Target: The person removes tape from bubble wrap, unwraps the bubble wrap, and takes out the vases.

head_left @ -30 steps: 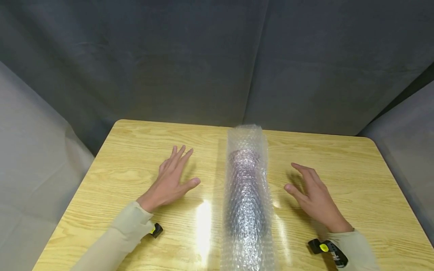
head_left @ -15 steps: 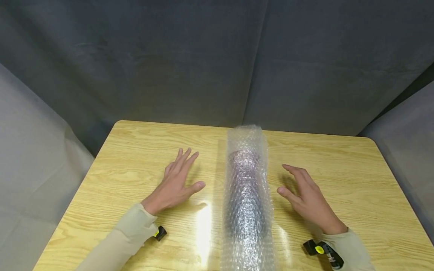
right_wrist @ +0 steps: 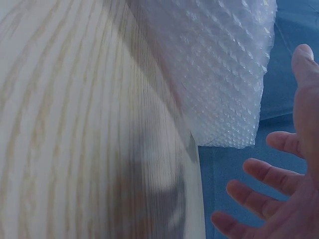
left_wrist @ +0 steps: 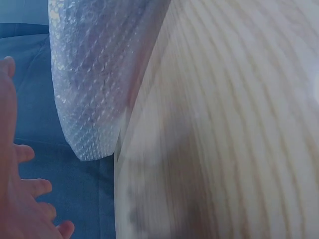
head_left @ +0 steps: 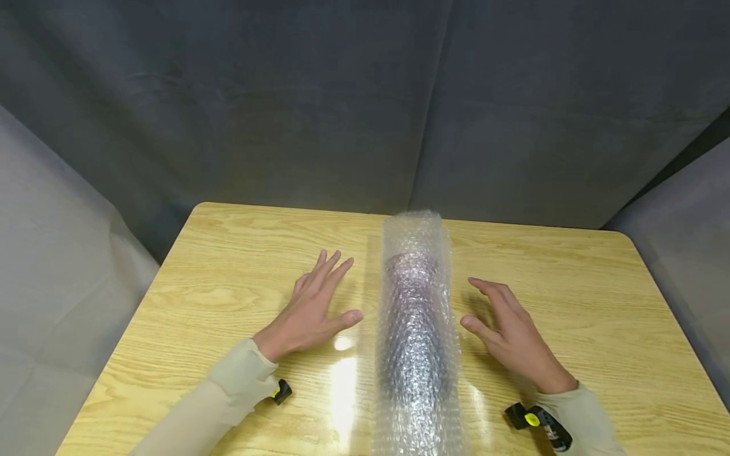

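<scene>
A long bundle in clear bubble wrap [head_left: 413, 342] lies lengthwise on the wooden table, its far end close to the back edge. Something pinkish near the top and dark lower down shows through the wrap; its kind cannot be made out. To the bundle's left is my left hand [head_left: 310, 310], fingers spread and thumb toward the wrap, apart from it. On the other side my right hand [head_left: 513, 335] hovers with fingers loosely bent and thumb out, also not touching. Both wrist views show the bubble wrap [left_wrist: 94, 74] beside the hands, which hold nothing.
The light wooden table [head_left: 228, 272] has rounded back corners. Dark grey cloth [head_left: 319, 114] hangs behind it, and paler cloth [head_left: 51, 285] hangs at the left side. Black wrist straps with yellow parts sit on both forearms.
My left hand has moved to the right and my right hand to the left, both nearer the bubble-wrapped bundle. The bundle has stayed in place.
</scene>
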`<action>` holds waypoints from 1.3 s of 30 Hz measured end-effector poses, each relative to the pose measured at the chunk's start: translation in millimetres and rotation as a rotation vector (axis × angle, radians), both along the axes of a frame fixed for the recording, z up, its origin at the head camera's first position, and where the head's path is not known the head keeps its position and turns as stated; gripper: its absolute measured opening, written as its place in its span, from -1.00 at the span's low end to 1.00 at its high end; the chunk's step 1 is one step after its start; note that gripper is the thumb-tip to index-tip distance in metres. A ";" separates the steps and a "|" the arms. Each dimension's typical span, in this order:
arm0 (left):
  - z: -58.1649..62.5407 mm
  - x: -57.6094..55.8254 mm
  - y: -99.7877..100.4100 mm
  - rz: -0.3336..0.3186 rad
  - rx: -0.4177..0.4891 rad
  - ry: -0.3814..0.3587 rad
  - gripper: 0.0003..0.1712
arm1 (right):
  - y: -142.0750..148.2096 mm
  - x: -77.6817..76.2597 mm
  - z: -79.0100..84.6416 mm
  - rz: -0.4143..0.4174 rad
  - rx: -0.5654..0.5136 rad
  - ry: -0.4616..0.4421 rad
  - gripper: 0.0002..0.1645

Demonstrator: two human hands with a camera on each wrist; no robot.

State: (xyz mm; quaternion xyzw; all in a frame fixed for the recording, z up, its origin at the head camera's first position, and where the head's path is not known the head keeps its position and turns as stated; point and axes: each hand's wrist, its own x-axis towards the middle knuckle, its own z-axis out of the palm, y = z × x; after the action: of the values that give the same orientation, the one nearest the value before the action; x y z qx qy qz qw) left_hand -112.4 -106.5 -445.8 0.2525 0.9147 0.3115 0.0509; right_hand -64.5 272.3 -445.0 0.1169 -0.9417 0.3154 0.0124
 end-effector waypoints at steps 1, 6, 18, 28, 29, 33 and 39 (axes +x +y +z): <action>-0.1 0.2 0.9 -0.001 -0.002 -0.001 0.04 | -0.3 -0.3 0.1 0.000 0.002 0.000 -0.17; -0.6 0.9 5.0 -0.007 0.001 -0.005 0.04 | -2.9 -1.9 1.3 0.003 0.007 0.001 -0.17; -2.4 3.2 17.2 -0.049 0.003 -0.015 0.05 | -10.4 -3.7 -2.2 0.025 -0.027 0.014 -0.17; -5.3 7.2 23.8 -0.069 0.015 -0.014 0.06 | -17.7 -4.2 -9.2 0.035 -0.044 0.001 -0.15; -5.5 7.3 24.7 -0.069 0.014 -0.015 0.06 | -18.3 -4.2 -9.1 0.035 -0.044 0.001 -0.15; -5.2 7.1 28.6 -0.072 0.023 -0.020 0.06 | -19.9 -4.4 -9.9 0.035 -0.036 0.017 -0.14; -5.4 7.2 35.9 -0.072 0.044 -0.021 0.11 | -21.8 -5.1 -12.8 0.039 -0.030 0.041 -0.16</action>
State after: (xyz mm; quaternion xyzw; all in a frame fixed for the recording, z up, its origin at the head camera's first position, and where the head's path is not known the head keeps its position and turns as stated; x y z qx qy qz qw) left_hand -105.2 -70.5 -451.2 0.2829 0.8974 0.3321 0.0663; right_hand -69.5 250.5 -457.7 0.1414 -0.9339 0.3273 0.0275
